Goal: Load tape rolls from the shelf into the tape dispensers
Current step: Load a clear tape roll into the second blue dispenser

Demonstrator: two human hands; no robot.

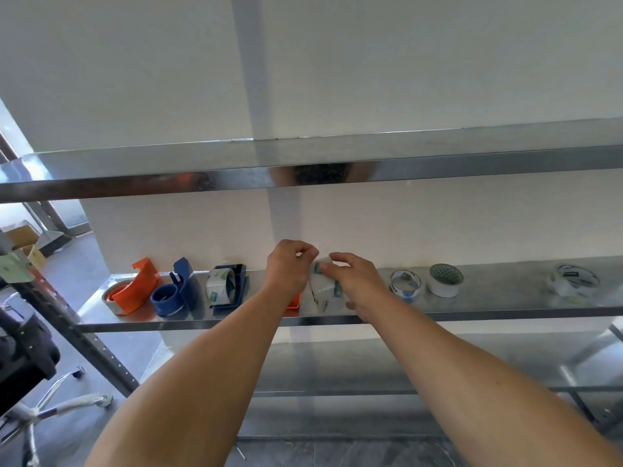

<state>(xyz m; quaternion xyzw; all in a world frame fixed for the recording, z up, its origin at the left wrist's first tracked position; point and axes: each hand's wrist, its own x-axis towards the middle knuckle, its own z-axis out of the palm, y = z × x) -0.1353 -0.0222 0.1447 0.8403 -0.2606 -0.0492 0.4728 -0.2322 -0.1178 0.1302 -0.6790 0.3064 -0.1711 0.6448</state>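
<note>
Tape roll btwn both hands.

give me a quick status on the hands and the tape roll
Right hand grips clear tape roll; left hand pinches at its top. Orange dispenser mostly hidden behind left wrist. Nothing blocking.

A cardboard box sits far left, above an office chair.

Metal shelf: three dispensers, three loose tape rolls.
</note>
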